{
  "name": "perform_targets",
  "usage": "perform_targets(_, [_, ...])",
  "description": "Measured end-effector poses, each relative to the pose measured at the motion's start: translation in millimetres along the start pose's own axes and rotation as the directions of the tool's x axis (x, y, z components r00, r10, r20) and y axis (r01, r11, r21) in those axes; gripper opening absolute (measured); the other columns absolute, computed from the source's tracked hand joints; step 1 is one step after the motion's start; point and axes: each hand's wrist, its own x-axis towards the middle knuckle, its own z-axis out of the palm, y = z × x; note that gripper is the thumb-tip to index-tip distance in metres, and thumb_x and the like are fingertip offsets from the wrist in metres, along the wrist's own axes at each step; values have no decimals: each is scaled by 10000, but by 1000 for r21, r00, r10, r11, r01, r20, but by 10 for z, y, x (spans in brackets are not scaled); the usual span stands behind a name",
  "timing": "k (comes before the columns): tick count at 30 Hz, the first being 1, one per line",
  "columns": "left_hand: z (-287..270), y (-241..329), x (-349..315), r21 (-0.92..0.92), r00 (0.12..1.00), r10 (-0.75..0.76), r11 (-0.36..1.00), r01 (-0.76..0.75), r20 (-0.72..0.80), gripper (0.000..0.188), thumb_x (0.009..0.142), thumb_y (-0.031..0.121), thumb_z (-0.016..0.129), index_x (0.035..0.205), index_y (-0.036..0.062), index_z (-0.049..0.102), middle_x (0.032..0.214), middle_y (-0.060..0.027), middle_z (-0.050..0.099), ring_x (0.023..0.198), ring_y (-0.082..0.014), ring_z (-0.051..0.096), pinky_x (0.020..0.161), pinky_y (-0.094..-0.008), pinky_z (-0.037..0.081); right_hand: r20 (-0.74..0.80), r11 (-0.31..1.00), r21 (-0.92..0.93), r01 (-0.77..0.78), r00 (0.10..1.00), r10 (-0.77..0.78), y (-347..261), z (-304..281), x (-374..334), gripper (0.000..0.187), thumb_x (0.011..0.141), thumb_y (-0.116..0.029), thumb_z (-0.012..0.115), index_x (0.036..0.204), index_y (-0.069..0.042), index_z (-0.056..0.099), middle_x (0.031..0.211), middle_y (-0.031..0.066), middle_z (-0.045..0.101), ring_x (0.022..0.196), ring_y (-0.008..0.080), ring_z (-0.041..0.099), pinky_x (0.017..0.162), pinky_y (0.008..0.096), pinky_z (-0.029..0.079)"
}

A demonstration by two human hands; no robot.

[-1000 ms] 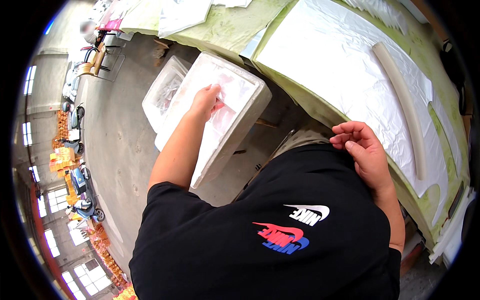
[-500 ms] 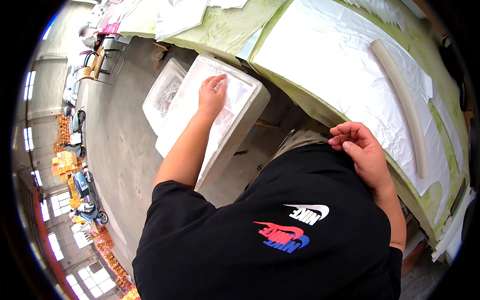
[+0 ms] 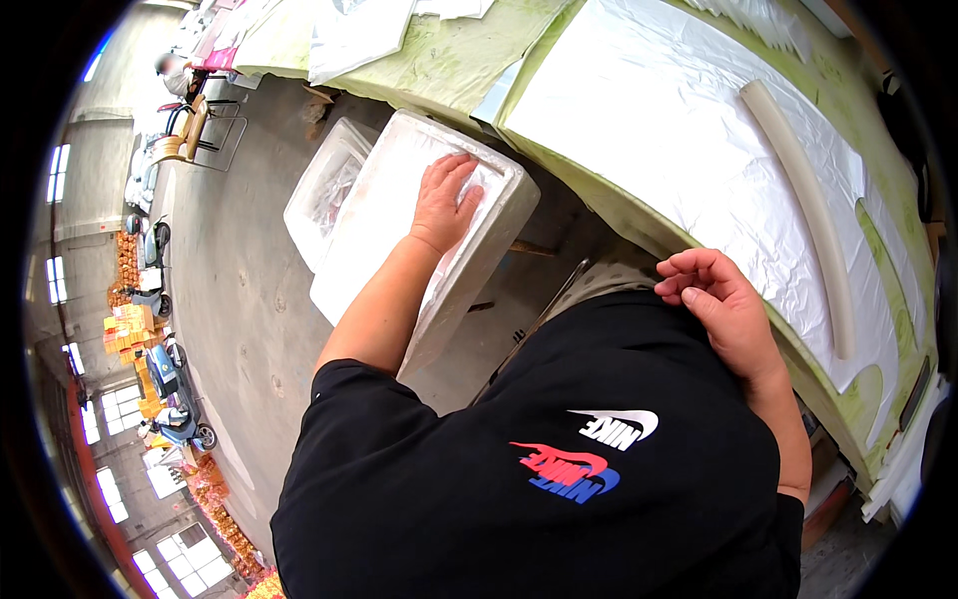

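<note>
My left hand (image 3: pixel 445 208) reaches into a white foam box (image 3: pixel 473 285), left of the table. Its fingers and thumb are apart and rest on white plastic film (image 3: pixel 397 190) inside the box. What lies under the palm is hidden. My right hand (image 3: pixel 720 304) hangs at the table's near edge, in front of the black shirt. Its fingers bend loosely with the thumb close by, and nothing shows in them. Beside that hand, a large white plastic sheet (image 3: pixel 639 110) lies over the green-covered table (image 3: pixel 599 190), with a long pale tube (image 3: pixel 803 200) across it.
A second white foam box (image 3: pixel 302 210) with clear film inside stands behind the first. More white sheets (image 3: pixel 359 35) lie on the table's far part. Concrete floor (image 3: pixel 239 250) stretches left toward chairs, parked scooters (image 3: pixel 165 369) and a seated person (image 3: pixel 178 75).
My left hand has moved a little to the right and nearer across the box, and its fingers have gone from curled to laid out on the film. My right hand is practically unchanged.
</note>
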Motion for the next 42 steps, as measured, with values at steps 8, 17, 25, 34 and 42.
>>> perform_targets(8, [-49, 109, 0, -171, 990, -45, 985, 22, -133, 292, 884, 185, 698, 1173, 149, 677, 1304, -86, 591, 1285, -353, 486, 1129, -519, 340, -16, 1000, 16, 12, 1000, -12, 19, -13, 7, 306, 952, 20, 545, 1254, -11, 573, 1212, 91, 625, 1051, 151, 609, 970, 306, 492])
perform_targets(17, [-48, 54, 53, -40, 978, 156, 988, -152, 141, 208, 895, 164, 668, 1101, 175, 694, 1278, -78, 574, 1295, -349, 478, 1155, -542, 305, -11, 999, 33, -2, 1000, 3, 3, -18, 5, 298, 948, 20, 552, 1242, -19, 584, 1188, 75, 631, 1042, 143, 611, 960, 298, 494])
perform_targets(25, [-291, 184, 311, -124, 972, 119, 982, -146, -202, 310, 842, 22, 655, 1148, 63, 659, 1249, -148, 597, 1243, -375, 500, 1102, -496, 366, 66, 1000, 7, 29, 997, -30, 106, -104, 86, 289, 959, -29, 584, 1248, -41, 589, 1185, 43, 626, 1030, 107, 614, 943, 280, 504])
perform_targets(34, [-203, 997, 2026, -855, 921, -370, 432, 286, 121, 370, 1005, 139, 595, 1354, 33, 531, 1316, -65, 570, 1193, -160, 550, 1015, -328, 455, 57, 996, -16, 82, 995, -81, 53, -155, 80, 291, 967, -47, 582, 1258, -40, 574, 1209, 49, 618, 1061, 119, 619, 953, 290, 504])
perform_targets(42, [676, 2100, 3597, -825, 985, -55, 540, 166, 162, 515, 965, 177, 644, 1440, 55, 488, 1326, -71, 567, 1164, -177, 565, 972, -343, 485, -187, 958, 32, 284, 944, -273, -430, -521, -59, 292, 948, -32, 587, 1240, -42, 589, 1126, 31, 628, 1051, 101, 595, 952, 282, 482])
